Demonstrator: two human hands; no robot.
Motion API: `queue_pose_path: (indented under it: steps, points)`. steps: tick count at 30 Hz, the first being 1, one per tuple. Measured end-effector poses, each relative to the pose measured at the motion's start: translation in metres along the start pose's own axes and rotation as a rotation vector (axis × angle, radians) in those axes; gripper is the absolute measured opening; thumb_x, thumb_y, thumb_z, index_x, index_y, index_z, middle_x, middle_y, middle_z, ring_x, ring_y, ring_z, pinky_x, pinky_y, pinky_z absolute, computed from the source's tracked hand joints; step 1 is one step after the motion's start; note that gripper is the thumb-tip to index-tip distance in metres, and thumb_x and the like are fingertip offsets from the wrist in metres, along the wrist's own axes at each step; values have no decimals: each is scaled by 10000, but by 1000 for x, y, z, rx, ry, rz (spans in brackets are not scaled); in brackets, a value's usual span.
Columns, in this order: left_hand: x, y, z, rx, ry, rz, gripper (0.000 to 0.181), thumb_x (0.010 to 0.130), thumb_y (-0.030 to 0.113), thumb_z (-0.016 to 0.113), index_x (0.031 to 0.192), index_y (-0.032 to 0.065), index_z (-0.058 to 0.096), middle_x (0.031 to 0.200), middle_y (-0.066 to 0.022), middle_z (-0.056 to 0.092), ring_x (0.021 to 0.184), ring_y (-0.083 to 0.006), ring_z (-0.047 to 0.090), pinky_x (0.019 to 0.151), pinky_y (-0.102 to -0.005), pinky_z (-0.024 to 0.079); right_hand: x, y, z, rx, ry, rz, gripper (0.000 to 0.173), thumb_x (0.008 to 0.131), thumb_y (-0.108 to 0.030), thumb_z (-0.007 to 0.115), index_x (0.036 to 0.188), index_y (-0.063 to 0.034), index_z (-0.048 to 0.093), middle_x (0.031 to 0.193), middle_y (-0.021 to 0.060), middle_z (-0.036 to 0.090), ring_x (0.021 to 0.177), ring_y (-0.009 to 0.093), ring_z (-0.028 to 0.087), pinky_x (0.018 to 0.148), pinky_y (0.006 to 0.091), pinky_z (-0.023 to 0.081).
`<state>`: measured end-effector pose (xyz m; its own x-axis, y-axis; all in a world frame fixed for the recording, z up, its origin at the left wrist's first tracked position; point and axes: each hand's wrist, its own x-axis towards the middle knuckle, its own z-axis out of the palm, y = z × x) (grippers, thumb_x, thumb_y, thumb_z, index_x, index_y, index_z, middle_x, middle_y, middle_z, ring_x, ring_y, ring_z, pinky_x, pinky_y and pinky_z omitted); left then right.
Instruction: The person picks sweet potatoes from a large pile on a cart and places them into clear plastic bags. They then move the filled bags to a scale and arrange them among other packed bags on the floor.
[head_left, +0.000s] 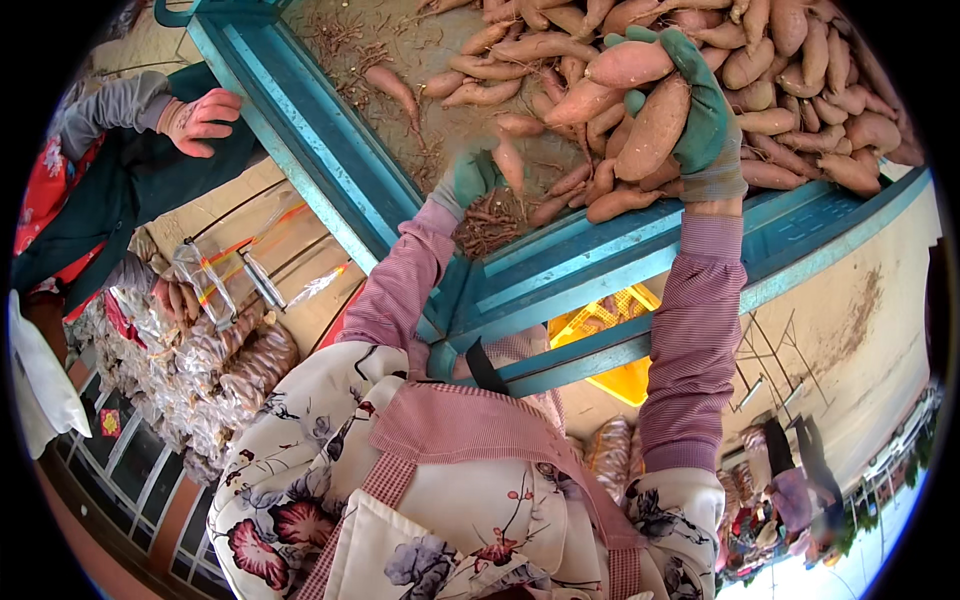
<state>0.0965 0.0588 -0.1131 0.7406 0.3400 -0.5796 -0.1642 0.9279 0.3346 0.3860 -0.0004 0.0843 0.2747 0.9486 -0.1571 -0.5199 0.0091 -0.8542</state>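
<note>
A large heap of sweet potatoes (780, 135) fills the right and upper part of a teal metal sorting table (570, 259). My right hand (701, 112), in a green-coated glove, is closed around sweet potatoes, a long brown one (654, 129) under the palm and a pinker one (628, 64) by the fingertips. My left hand (474, 178), gloved alike and a little blurred, is at the table's near left corner. It holds a small sweet potato (509, 163) at its fingers, above a clump of thin roots (487, 229).
Another person's gloved hand (199, 122) is beside the table's left rail. Bagged sweet potatoes (259, 364) lie on the floor at left. A yellow plastic crate (626, 375) stands beneath the near rail. People (795, 495) are farther off at lower right.
</note>
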Motion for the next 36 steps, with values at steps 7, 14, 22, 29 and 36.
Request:
queue_pose_path:
  steps: [7,14,22,29,36]
  points:
    - [-20,136,125,924,-148,571,359,918,174,514,1252,46,530,1168,-104,594,1010,-248,601,867,-337,499,2,33,14,-75,-309,208,426,993,-215,386,1385,-48,394,1421,134,398,1232,218,469,1007,306,435]
    - [20,131,128,1496,-321,905,412,954,264,451,1314,67,493,1232,-93,580,1084,-236,575,938,-311,445,-3,46,-7,-71,-184,175,350,976,-169,428,1282,-17,505,1343,102,479,1105,165,539,883,263,502]
    - [-42,159,132,1245,-112,223,222,864,166,569,1022,15,606,921,-71,664,785,-187,621,678,-290,493,3,28,1,169,-215,181,384,989,-225,425,1315,-29,480,1345,88,476,1080,172,557,868,297,529]
    - [-16,93,118,840,212,130,235,920,234,500,889,35,620,684,-34,556,645,-191,573,636,-374,516,10,8,50,-146,-155,309,351,872,-194,623,1170,-9,615,1043,12,650,811,52,610,579,196,516]
    - [24,-23,-32,1378,294,-82,370,822,301,596,1128,94,587,1068,-126,634,935,-299,625,834,-434,497,19,16,21,-59,-84,81,249,880,-161,619,1048,19,657,1010,44,649,884,86,607,651,235,543]
